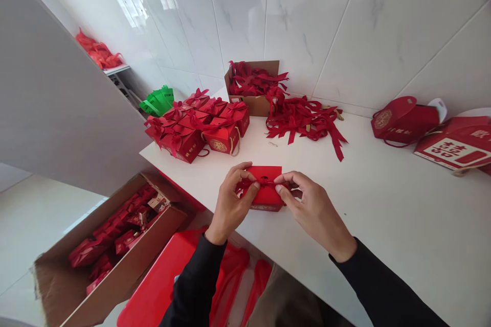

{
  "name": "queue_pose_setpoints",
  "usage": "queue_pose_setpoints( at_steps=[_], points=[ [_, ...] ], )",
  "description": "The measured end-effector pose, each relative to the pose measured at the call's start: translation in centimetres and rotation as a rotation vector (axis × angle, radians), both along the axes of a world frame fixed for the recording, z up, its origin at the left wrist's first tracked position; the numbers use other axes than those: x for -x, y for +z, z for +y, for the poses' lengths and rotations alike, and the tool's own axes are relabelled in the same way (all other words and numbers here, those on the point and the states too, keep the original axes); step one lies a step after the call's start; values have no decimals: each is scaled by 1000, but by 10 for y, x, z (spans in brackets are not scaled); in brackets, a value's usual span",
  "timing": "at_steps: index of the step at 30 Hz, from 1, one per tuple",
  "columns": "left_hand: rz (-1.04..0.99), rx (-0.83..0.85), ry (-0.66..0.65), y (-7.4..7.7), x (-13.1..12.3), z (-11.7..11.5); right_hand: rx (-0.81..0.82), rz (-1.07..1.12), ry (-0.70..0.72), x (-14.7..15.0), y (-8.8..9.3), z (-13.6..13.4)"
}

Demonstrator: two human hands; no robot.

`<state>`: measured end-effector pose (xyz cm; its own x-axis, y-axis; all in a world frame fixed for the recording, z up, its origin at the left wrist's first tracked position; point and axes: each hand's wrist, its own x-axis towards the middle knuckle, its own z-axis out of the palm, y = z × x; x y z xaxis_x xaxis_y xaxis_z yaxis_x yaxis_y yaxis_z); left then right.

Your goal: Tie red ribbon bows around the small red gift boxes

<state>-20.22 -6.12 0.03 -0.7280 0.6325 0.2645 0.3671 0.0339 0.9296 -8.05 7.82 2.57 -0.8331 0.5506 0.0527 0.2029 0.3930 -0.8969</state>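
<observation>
A small red gift box (267, 198) sits on the white table between my two hands, its top flap standing up at the back. Across its top runs a dark red ribbon (265, 183), gathered at the middle. My left hand (237, 196) pinches the ribbon on the left side between thumb and fingers. On the right, my right hand (307, 202) pinches the ribbon's other side in the same way. The fingers partly hide the ribbon and the box's sides.
Finished-looking red boxes with bows (184, 138) cluster at the back left. Behind are a cardboard box of ribbons (253, 106) and a loose ribbon pile (307, 120). Larger red boxes (402, 122) stand right. A big carton (115, 276) and red stool (161, 276) are below the table's edge.
</observation>
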Motion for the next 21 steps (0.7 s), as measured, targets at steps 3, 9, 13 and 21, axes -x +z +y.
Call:
queue_pose_setpoints(
  at_steps=[3,9,13,21],
  points=[
    [-22,-2,25,-3,-1,3,-105,31,-7,1,-3,-2],
    [-115,-35,92,2,-4,3,-123,67,-21,-2,-4,-6],
    [2,38,98,10,-11,8,-102,71,1,-1,0,-7],
    [104,103,189,11,-29,26,-194,43,-49,-3,-6,-5]
  ],
)
